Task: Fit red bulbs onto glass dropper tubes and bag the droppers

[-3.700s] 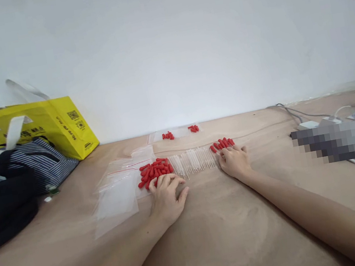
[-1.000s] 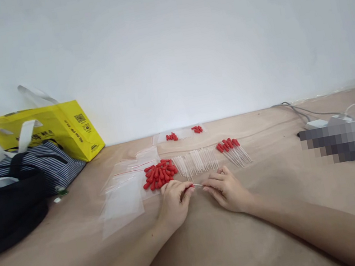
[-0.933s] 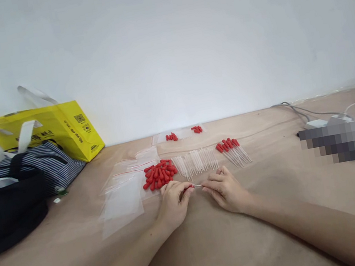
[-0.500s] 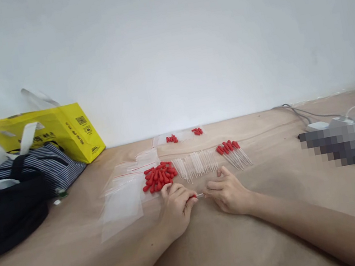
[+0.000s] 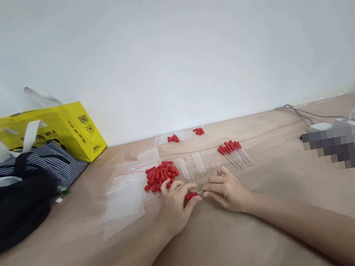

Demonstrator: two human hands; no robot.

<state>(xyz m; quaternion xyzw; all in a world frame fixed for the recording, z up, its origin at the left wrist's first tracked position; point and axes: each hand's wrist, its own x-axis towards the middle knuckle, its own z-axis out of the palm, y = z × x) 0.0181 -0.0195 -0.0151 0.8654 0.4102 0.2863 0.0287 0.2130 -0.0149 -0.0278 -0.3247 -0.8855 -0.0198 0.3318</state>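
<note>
My left hand [image 5: 175, 201] pinches a small red rubber cap [image 5: 191, 195] on the wooden table. My right hand [image 5: 226, 189] pinches a thin clear tube [image 5: 201, 192] whose end meets the cap. Just beyond my left hand lies a pile of loose red caps [image 5: 160, 175]. A row of clear tubes [image 5: 197, 164] lies beside the pile. To the right is a small group of finished droppers with red caps [image 5: 235, 153].
Clear zip bags [image 5: 123, 197] lie left of the pile. More red caps in a bag [image 5: 185, 135] sit near the wall. A yellow tote [image 5: 61, 128] and a striped and black bag [image 5: 9, 190] stand at left. Cables and a blurred device [image 5: 341, 145] lie at right.
Earlier my hands rested at the pile and the capped droppers. They have drawn nearer to me, holding a cap and a tube together; more of the red cap shows now.
</note>
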